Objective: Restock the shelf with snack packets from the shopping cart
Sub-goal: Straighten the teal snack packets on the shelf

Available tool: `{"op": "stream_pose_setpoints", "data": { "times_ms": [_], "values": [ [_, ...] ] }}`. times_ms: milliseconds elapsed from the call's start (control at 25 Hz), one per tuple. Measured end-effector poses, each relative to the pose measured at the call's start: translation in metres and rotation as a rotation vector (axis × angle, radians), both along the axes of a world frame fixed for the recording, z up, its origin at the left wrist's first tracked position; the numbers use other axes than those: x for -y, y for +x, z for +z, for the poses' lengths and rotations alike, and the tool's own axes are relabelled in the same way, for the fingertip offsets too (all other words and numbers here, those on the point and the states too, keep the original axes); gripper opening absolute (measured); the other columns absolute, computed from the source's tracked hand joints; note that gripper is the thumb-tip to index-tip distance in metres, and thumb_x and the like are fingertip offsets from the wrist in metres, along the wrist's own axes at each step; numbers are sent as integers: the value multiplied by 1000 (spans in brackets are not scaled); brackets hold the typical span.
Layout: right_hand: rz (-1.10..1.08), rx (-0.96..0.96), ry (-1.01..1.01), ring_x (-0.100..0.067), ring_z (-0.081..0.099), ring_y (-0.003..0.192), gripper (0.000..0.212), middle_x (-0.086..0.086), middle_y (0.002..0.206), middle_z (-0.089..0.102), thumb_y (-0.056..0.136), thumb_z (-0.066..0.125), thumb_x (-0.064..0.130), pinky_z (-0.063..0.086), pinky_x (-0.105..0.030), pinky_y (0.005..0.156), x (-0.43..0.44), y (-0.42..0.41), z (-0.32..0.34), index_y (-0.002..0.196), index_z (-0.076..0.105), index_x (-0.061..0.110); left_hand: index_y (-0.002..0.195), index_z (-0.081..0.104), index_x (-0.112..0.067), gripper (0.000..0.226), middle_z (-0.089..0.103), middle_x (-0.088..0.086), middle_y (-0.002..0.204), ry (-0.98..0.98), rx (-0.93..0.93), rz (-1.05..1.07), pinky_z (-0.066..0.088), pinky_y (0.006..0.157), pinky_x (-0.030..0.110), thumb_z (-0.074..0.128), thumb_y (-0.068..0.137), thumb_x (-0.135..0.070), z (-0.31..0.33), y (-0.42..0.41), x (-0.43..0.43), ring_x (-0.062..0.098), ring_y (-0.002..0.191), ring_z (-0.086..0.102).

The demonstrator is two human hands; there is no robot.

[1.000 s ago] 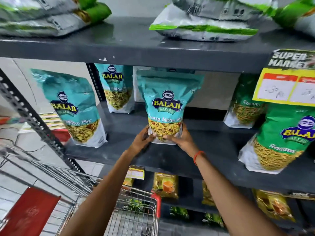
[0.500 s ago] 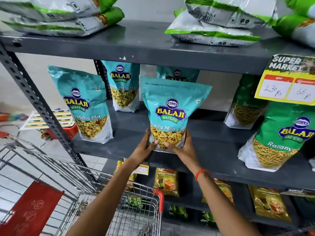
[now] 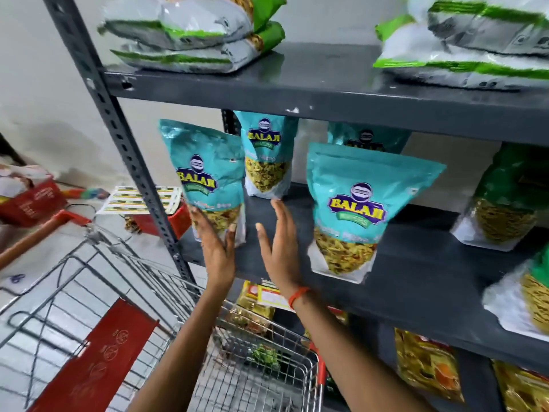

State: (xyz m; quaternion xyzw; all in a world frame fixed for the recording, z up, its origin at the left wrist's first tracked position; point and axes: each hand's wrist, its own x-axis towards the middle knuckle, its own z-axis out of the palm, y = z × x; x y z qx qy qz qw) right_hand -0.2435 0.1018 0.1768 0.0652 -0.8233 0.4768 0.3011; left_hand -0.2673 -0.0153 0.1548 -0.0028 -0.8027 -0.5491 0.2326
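Nearest the camera: shopping cart (image 3: pixel 261 361), wire basket with red trim, standing below both forearms; a few packets lie in its bottom, too blurred to identify. A red panel hangs on the cart's folded rear section at lower left.

Left hand (image 3: pixel 214 243): raised, fingers (image 3: pixel 198 221) extended and pressed flat against the lower front of a teal Balaji packet (image 3: pixel 205 176) standing upright at the left end of the middle shelf (image 3: pixel 416 269). The hand is not closed around the packet.

Right hand (image 3: pixel 280 248): open, fingers spread wide, palm facing left, holding nothing. It is just in front of the shelf edge, between the left packet and a second teal packet (image 3: pixel 356 209). An orange thread band is on this wrist.

The second teal packet stands upright on the shelf, apart from both hands.

Further back: two more teal packets against the rear, one partly hidden. Green packets stand at the right end.

Upper shelf: white-and-green packets lying flat in stacks.

Lower shelf: yellow packets, partly in view.
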Motion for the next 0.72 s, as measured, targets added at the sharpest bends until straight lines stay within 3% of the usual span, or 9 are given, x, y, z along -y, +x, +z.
{"op": "stream_pose_setpoints", "data": {
  "times_ms": [120,200,280,360,480,600,680,720],
  "values": [
    [188,350,-87,-23,22,143,76,-15,154,25,85,63,27,14,-23,117,30,-43,-20,144,20,4,145,-8,-10,76,-7,5,157,66,148,32,7,122,41,46,93,-22,-12,-19,37,11,142,-1],
    [264,454,-134,-24,24,142,92,-14,154,25,74,76,20,20,-37,119,39,-63,-29,144,18,4,146,-4,-14,73,2,-9,151,128,214,-62,12,116,26,46,93,-21,-13,-24,45,7,138,10],
    [310,499,-133,-22,30,140,96,-12,151,31,68,80,18,27,-37,116,41,-74,-38,143,21,7,147,2,-18,71,12,-6,153,130,243,-100,18,115,27,48,93,-24,-19,-31,50,11,140,18],
    [308,505,-129,-22,33,138,93,-11,150,34,68,80,16,30,-31,112,42,-80,-45,142,23,9,146,9,-20,69,21,5,155,88,243,-83,18,119,35,50,91,-27,-27,-39,52,16,142,21],
    [312,506,-135,-23,35,137,92,-10,149,36,69,79,19,34,-40,113,41,-83,-48,142,24,13,145,16,-17,65,25,8,153,95,257,-69,20,116,31,50,91,-26,-29,-42,52,10,137,23],
    [289,495,-92,-22,33,138,88,-10,150,34,73,77,22,33,-37,113,38,-71,-36,142,24,11,146,-2,-25,83,1,4,159,15,250,-27,11,121,44,44,84,-55,-27,-36,50,18,146,5],
    [184,359,-97,-22,36,137,73,-11,148,38,81,68,25,33,-36,113,29,-43,-20,141,29,11,145,-10,-24,90,-13,2,157,-69,212,20,3,121,39,35,80,-68,-21,-19,35,15,146,-7],
    [122,228,-117,-21,42,133,61,-10,143,45,85,64,25,38,-36,111,20,-22,-14,137,36,12,145,-11,-23,87,-15,0,155,-115,146,23,1,121,32,36,84,-62,-17,-5,19,11,145,-9]
  ]
}}
